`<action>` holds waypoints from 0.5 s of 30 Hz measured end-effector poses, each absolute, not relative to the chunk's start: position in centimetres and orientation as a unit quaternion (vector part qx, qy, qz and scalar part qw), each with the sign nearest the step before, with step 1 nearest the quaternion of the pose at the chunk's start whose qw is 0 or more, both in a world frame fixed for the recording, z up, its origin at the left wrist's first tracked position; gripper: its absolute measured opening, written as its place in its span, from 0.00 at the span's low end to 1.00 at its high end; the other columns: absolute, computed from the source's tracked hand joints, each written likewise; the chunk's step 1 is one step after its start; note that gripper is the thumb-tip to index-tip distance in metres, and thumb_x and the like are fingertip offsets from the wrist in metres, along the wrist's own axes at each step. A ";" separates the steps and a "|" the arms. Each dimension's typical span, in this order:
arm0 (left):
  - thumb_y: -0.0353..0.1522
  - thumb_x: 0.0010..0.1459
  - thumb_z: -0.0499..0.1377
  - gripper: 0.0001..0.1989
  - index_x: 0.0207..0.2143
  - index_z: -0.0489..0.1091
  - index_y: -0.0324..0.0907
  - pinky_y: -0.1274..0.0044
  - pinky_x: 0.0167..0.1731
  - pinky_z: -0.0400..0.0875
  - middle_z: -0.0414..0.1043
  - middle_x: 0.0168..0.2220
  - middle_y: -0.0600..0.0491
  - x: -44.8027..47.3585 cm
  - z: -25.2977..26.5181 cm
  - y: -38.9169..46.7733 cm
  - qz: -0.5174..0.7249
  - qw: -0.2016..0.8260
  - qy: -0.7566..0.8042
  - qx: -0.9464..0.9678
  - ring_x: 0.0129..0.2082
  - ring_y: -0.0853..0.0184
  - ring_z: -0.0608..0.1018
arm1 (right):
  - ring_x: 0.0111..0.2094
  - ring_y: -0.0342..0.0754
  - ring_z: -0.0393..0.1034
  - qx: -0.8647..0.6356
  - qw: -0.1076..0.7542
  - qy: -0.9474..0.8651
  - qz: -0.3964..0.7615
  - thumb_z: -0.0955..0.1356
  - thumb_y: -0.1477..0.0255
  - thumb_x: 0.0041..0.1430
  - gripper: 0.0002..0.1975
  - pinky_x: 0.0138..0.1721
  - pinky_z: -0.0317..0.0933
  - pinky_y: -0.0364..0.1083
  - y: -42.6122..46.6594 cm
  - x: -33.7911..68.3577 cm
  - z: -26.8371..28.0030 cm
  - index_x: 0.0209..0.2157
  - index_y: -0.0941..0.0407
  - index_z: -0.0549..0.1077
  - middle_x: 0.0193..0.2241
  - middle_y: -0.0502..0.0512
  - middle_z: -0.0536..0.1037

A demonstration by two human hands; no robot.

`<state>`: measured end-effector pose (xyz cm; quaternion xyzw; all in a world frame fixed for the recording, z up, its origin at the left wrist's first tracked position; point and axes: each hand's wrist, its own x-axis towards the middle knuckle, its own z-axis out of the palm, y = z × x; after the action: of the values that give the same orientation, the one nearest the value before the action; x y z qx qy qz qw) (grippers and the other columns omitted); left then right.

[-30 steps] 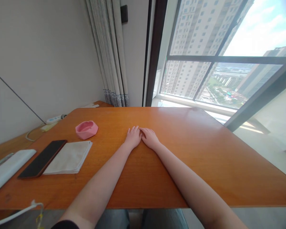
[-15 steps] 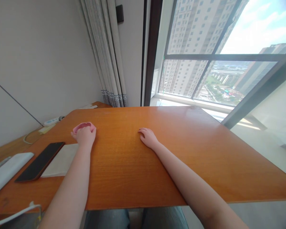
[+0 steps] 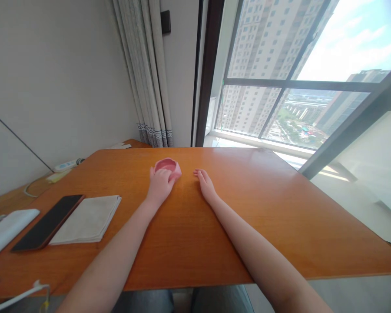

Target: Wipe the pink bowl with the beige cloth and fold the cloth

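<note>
My left hand [image 3: 160,186] grips the near rim of a small pink bowl [image 3: 176,170] with an open top and angular sides. The fingers hide part of its inside, and its underside is out of sight. To the right, apart from the bowl, my right hand [image 3: 206,184] is turned thumb up with its fingers stretched out and nothing in it. Both hands are over the middle of the orange-brown wooden desk [image 3: 189,243].
Left on the desk lie a folded pale cloth [image 3: 86,219], a dark flat slab [image 3: 50,221] and a white object [image 3: 11,228]. A white cable [image 3: 19,298] crosses the near left corner. A power strip [image 3: 67,165] sits beyond the left edge. Behind stand a curtain [image 3: 146,78] and window.
My left hand has carried the pink bowl right, from the left side to the middle, uncovering the cloth. My right hand has turned thumb up, fingers pointing further forward.
</note>
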<state>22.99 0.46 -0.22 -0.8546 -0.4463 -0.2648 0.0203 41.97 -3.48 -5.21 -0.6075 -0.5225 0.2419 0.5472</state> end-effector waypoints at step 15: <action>0.39 0.62 0.47 0.16 0.35 0.70 0.41 0.58 0.61 0.38 0.74 0.39 0.50 27.5 -2.4 -4.0 -0.250 -0.070 -0.290 -0.921 0.44 0.64 0.72 | 0.39 0.48 0.70 -0.582 0.584 -0.506 0.253 0.60 0.72 0.46 0.15 0.44 0.63 0.47 -3.6 42.4 -5.8 0.38 0.56 0.67 0.36 0.53 0.76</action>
<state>27.47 -4.05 -2.43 -0.9210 -0.2903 -0.2501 -0.0698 42.36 -3.58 -5.78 -0.5815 -0.5061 0.2534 0.5844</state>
